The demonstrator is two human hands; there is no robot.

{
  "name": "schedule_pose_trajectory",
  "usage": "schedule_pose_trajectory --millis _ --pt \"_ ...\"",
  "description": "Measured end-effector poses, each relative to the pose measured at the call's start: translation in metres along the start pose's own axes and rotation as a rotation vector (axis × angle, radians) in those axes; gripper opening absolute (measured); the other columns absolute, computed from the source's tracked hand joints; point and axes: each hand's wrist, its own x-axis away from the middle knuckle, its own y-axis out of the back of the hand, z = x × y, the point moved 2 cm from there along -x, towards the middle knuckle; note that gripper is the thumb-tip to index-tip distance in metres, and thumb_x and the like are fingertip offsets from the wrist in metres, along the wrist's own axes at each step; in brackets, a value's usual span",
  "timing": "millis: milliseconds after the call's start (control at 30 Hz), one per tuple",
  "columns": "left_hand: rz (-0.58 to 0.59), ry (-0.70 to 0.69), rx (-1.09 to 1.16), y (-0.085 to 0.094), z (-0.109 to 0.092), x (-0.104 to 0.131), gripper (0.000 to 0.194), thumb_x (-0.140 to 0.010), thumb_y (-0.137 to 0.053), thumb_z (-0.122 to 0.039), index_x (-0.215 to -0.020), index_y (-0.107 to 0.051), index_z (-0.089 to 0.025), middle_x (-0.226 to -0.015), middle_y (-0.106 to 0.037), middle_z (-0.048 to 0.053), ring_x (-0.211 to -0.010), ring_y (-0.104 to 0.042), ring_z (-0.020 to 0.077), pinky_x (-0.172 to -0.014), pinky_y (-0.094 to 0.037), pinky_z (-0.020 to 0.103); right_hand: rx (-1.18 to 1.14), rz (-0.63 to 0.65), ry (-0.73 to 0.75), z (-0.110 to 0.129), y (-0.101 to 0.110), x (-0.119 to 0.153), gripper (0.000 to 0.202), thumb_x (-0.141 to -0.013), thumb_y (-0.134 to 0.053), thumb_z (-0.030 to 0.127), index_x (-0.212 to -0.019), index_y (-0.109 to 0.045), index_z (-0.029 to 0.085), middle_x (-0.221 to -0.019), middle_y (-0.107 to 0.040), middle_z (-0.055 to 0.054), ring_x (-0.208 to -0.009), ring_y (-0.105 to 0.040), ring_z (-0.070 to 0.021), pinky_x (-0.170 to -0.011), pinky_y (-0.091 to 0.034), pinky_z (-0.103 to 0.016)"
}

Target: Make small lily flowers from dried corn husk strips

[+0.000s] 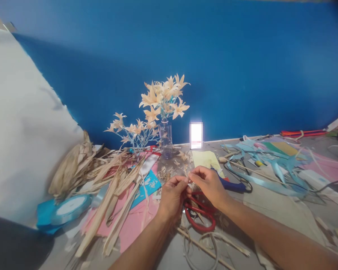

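My left hand (173, 197) and my right hand (208, 183) meet at the centre, fingertips pinched close together. A small pale piece shows between them, too small to make out well. Just below lie scissors with red handles (199, 221), partly covered by my hands. Beyond them a clear bottle (166, 140) holds pale, star-shaped flowers (166, 93) on light blue stems. To its left stand more such flowers (135, 129). Pale scraps (171, 172) are scattered between the bottle and my hands.
Dried husk strips (112, 206) and a light blue ribbon roll (71, 208) lie at the left. A bright screen (196, 135) stands against the blue wall. At the right are a dark blue tool handle (233, 185), blue ribbons (259, 182) and a white power strip (323, 185).
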Motion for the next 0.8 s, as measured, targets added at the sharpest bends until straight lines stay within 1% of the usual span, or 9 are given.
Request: schedule_pose_trajectory --millis 100,200,267,333,400,533,633,700,800 --pt "-0.031 -0.009 -0.045 0.002 0.000 -0.002 0.025 -0.067 -0.082 -0.032 -0.071 -0.066 -0.013 -0.051 -0.059 -0.001 -0.044 -0.050 0.0075 -0.048 -0.038 0.018 -0.119 0.037 -0.131 -0.005 0.000 -0.001 0.022 -0.078 -0.064 0.038 -0.067 -0.064 0.019 -0.062 -0.061 0.000 -0.061 -0.052 -0.0151 -0.058 -0.037 -0.026" --pt "-0.071 -0.048 -0.120 0.004 -0.002 -0.003 0.024 -0.068 -0.080 -0.033 -0.071 -0.068 -0.013 -0.049 -0.057 -0.002 -0.044 -0.049 0.0076 -0.048 -0.037 0.019 -0.196 0.085 -0.249 -0.009 0.002 -0.002 0.019 -0.075 -0.064 0.037 -0.075 -0.067 0.019 -0.057 -0.054 0.004 -0.053 -0.043 -0.0126 -0.052 -0.031 -0.025" --pt "-0.097 -0.091 -0.200 0.005 -0.004 -0.003 0.022 -0.069 -0.079 -0.032 -0.072 -0.068 -0.013 -0.050 -0.058 -0.002 -0.045 -0.050 0.0083 -0.049 -0.038 0.020 -0.148 0.117 -0.184 -0.008 0.003 -0.003 0.019 -0.075 -0.066 0.036 -0.080 -0.068 0.018 -0.065 -0.060 0.002 -0.058 -0.048 -0.0137 -0.055 -0.035 -0.025" --pt "-0.105 -0.112 -0.265 0.005 -0.005 -0.001 0.022 -0.071 -0.079 -0.033 -0.072 -0.068 -0.013 -0.052 -0.059 -0.001 -0.046 -0.051 0.0089 -0.049 -0.038 0.020 -0.063 0.139 -0.068 -0.007 0.005 -0.003 0.017 -0.076 -0.067 0.035 -0.078 -0.068 0.018 -0.072 -0.064 0.000 -0.066 -0.053 -0.0152 -0.061 -0.039 -0.026" --pt "-0.101 -0.101 -0.284 0.003 -0.006 0.001 0.024 -0.071 -0.079 -0.035 -0.072 -0.068 -0.014 -0.052 -0.059 -0.001 -0.045 -0.050 0.0089 -0.047 -0.036 0.020 -0.018 0.148 -0.017 -0.006 0.006 -0.003 0.020 -0.079 -0.066 0.037 -0.074 -0.068 0.018 -0.069 -0.063 0.000 -0.065 -0.052 -0.0153 -0.060 -0.038 -0.026" --pt "-0.057 -0.049 -0.194 0.000 -0.003 0.002 0.026 -0.069 -0.080 -0.036 -0.073 -0.069 -0.013 -0.052 -0.059 -0.001 -0.044 -0.049 0.0077 -0.046 -0.035 0.019 -0.111 0.067 -0.139 -0.004 0.009 -0.003 0.023 -0.077 -0.068 0.041 -0.070 -0.068 0.019 -0.059 -0.056 0.002 -0.053 -0.041 -0.0118 -0.051 -0.030 -0.025" --pt "-0.024 0.008 -0.084 0.000 0.000 0.001 0.027 -0.066 -0.081 -0.035 -0.072 -0.067 -0.013 -0.061 -0.066 0.002 -0.042 -0.048 0.0060 -0.045 -0.036 0.019 -0.254 0.034 -0.262 -0.003 0.008 -0.001 0.027 -0.071 -0.074 0.045 -0.073 -0.068 0.019 -0.053 -0.049 0.005 -0.048 -0.035 -0.0102 -0.047 -0.028 -0.024" --pt "-0.011 0.029 -0.041 0.000 0.003 0.000 0.027 -0.065 -0.082 -0.035 -0.070 -0.067 -0.013 -0.067 -0.069 0.003 -0.041 -0.047 0.0052 -0.044 -0.035 0.020 -0.311 0.069 -0.264 -0.001 0.006 0.000 0.030 -0.069 -0.076 0.048 -0.075 -0.068 0.019 -0.056 -0.053 0.003 -0.050 -0.041 -0.0115 -0.048 -0.032 -0.024" --pt "0.016 0.049 -0.040 0.000 0.005 -0.001 0.028 -0.067 -0.081 -0.036 -0.069 -0.067 -0.012 -0.057 -0.064 0.002 -0.039 -0.044 0.0048 -0.043 -0.032 0.019 -0.314 0.091 -0.183 -0.001 0.003 0.003 0.034 -0.071 -0.077 0.051 -0.077 -0.069 0.019 -0.066 -0.063 -0.001 -0.061 -0.055 -0.0166 -0.057 -0.043 -0.028"
